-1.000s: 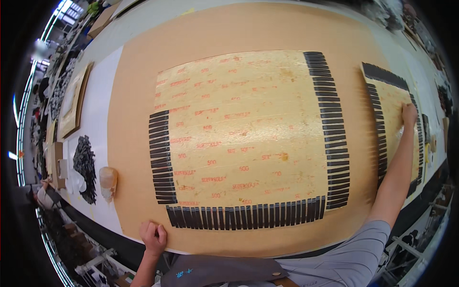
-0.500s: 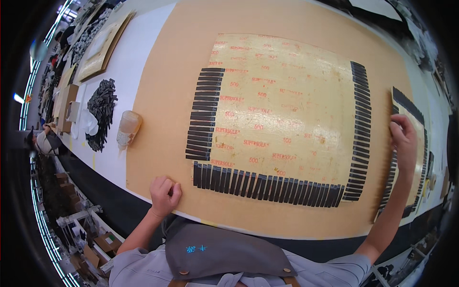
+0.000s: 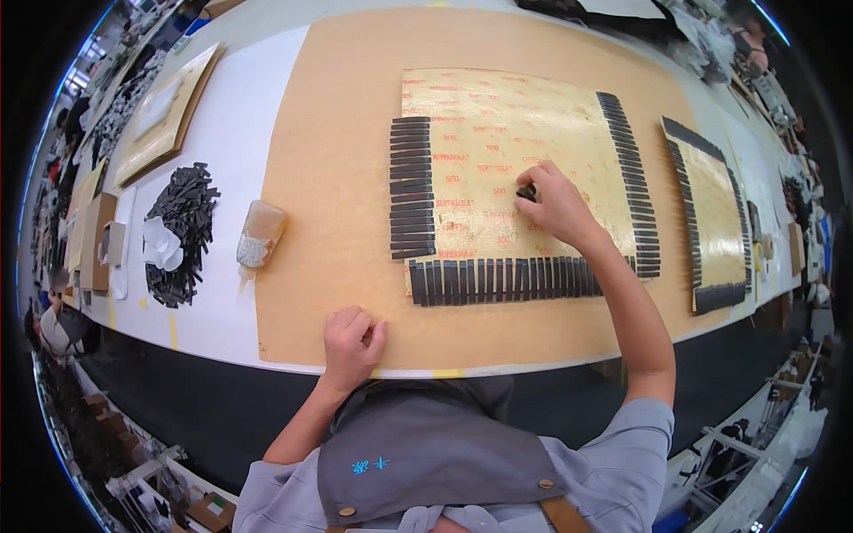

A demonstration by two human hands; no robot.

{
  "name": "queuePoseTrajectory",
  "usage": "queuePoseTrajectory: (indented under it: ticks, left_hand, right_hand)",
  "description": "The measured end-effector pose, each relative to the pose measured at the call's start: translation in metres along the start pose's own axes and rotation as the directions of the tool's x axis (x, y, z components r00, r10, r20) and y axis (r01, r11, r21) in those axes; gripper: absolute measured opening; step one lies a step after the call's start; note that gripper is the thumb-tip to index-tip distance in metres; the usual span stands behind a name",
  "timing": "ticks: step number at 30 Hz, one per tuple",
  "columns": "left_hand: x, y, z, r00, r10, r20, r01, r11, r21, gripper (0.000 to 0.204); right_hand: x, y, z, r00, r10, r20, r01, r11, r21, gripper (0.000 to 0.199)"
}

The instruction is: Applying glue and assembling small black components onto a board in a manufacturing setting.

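Observation:
A pale yellow board (image 3: 498,160) with red print lies on the tan work surface. Short black strips (image 3: 498,281) line its left, right and near edges in close rows, jutting past the board's rim on the left. Over the middle of the board is my right hand (image 3: 562,206), its fingers pinched on a small black piece (image 3: 528,192); most of that piece is hidden by the fingers. My left hand (image 3: 352,345) rests in a loose fist near the table's front edge, and nothing shows in it.
Left of the board lies a squat bottle (image 3: 261,234) with amber contents. Farther left, white scraps (image 3: 162,244) lie on a heap of black strips (image 3: 185,209). Yellow sheets (image 3: 169,124) lie behind. At the right is a second strip-edged board (image 3: 713,209).
My right hand has moved left from the second board to over the middle of the main board, with a small black piece now showing in its fingers. The whole view has shifted.

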State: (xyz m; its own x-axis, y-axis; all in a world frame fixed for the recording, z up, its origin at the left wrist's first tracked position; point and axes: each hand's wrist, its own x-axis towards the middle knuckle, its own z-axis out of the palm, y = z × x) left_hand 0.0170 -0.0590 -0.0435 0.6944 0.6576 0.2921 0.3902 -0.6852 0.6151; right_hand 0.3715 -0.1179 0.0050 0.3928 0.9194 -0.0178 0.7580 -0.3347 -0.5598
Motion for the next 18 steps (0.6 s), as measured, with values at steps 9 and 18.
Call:
queuePoseTrajectory:
  ticks: [9,18]
  left_hand:
    - [-0.004,-0.004,-0.009,0.999,-0.028,0.017,0.031,0.977,-0.21,0.018]
    - [0.019,0.026,-0.03,0.874,-0.253,0.415,0.481,0.325,-0.814,0.013]
  right_hand:
    - [-0.014,-0.02,0.01,0.984,0.043,-0.173,-0.04,0.999,0.022,0.016]
    - [-0.081,-0.13,0.033,0.99,-0.141,-0.001,0.124,0.868,0.482,0.019]
